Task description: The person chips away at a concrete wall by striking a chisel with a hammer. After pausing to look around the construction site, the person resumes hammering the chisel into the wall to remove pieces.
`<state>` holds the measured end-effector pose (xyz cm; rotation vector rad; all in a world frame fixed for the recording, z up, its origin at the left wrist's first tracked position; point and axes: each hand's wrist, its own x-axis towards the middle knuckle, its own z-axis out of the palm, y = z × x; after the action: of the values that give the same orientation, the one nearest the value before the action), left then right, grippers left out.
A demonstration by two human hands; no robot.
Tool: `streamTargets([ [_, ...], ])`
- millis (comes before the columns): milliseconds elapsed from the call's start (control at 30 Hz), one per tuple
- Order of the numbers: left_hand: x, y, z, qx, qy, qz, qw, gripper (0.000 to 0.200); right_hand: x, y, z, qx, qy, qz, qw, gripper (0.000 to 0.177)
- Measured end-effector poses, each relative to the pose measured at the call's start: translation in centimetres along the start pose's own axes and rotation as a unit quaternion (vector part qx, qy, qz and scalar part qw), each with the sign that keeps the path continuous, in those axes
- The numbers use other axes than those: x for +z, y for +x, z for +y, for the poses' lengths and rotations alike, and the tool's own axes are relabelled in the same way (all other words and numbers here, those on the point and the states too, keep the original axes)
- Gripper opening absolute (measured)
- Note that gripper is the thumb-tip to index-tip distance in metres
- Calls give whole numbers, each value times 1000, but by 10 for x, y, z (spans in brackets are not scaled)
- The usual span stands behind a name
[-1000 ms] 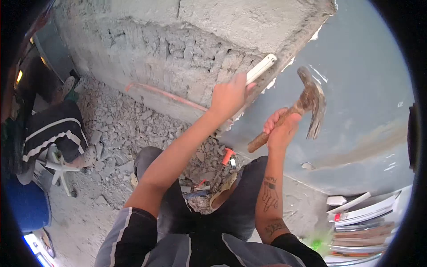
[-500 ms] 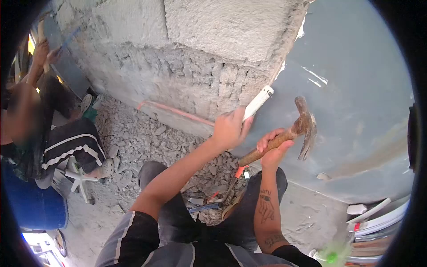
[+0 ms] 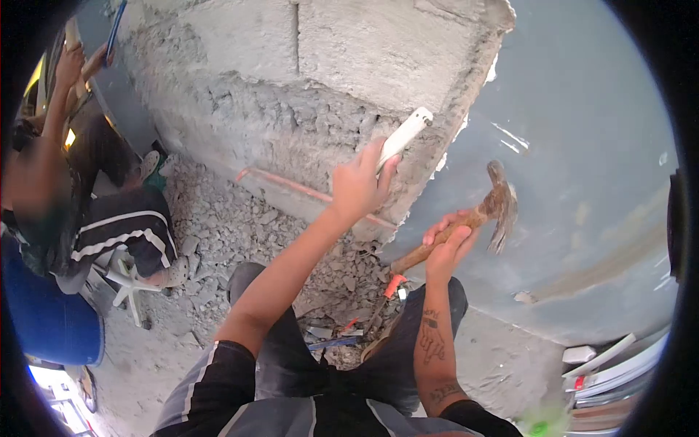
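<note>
My left hand is closed around a white, flat, bar-like piece with a hole near its end. That end points up and right, close to the chipped lower part of the concrete wall. Lower down on the right, my right hand grips a claw hammer by its wooden handle. Its rusty, crusted head is raised in front of the grey wall surface, clear of the white piece.
Broken rubble covers the floor along the wall, with an orange pipe above it. An orange-handled tool lies between my knees. At left, another person sits near a blue barrel. Long strips are stacked at lower right.
My left hand has moved up and left with the white piece, from the wall's edge onto its chipped face. The hammer has stayed nearly in place. The view has shifted slightly.
</note>
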<state>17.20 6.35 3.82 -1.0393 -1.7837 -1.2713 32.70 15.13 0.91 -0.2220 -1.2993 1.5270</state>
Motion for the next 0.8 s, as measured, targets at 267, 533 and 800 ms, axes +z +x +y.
streamTargets([
  [267, 2, 4, -12, -33, 40, -3, 999, 33, 7, -9, -13, -87, -39, -47, 994, 63],
  [533, 5, -1, -4, -47, 79, -10, 996, 36, 48, 26, -12, -27, -360, -85, 929, 59],
  [800, 10, 1, -7, -47, 70, 13, 996, 32, 50, 12, -33, -241, -1, -29, 970, 48],
])
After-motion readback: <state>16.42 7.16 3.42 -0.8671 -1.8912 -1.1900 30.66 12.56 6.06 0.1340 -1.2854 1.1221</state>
